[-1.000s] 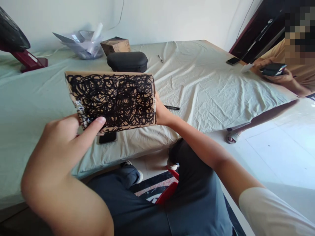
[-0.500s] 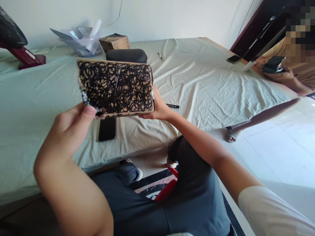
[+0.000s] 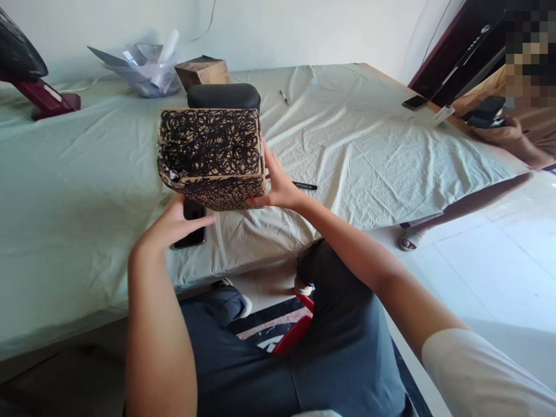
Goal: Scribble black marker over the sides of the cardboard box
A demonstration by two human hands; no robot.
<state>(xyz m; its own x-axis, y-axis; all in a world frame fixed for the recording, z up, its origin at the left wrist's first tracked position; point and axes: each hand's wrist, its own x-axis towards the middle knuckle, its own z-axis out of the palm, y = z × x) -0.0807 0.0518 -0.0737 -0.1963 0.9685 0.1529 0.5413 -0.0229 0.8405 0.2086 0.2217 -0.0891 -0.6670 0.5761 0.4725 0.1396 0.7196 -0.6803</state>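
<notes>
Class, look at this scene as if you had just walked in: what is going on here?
A seated person holds a cardboard box covered in black scribbles above a sheet-covered table. The right hand grips its right side; the left hand is open just beneath it, over a dark phone lying on the sheet. A black pen, a black case and a smaller box lie farther back. Another person's hand holds a phone at the far right.

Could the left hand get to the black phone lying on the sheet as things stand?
Probably yes. The left hand is open just below the scribbled cardboard box, right beside the phone, with nothing between them. The right hand grips the box's side.
</notes>
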